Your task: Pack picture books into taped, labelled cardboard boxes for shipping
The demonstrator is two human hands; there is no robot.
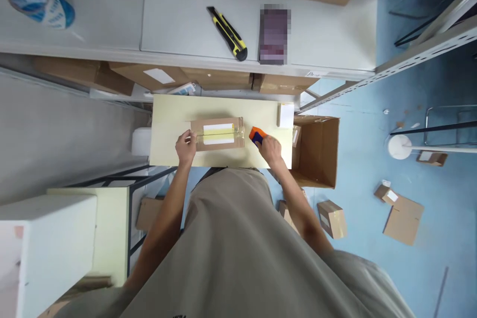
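A long cardboard box (218,147) lies flat on the pale yellow table (171,109). It bears a white and yellow label (218,134), and a strip of clear tape runs along its length. My left hand (186,148) grips the box's left end, fingers bent over the edge. Just beyond the right end, my right hand (270,149) is closed around an orange and dark-blue tape dispenser (257,135). The dispenser is apart from the box, and its far side is hidden.
On the shelf ahead lie a yellow-black utility knife (228,34), a blurred purple rectangle (275,35) and a blue-white tape roll (41,4). A small white box (286,115) stands at the table's back right. An open carton (316,149) adjoins the right edge; cartons (332,219) lie on the floor.
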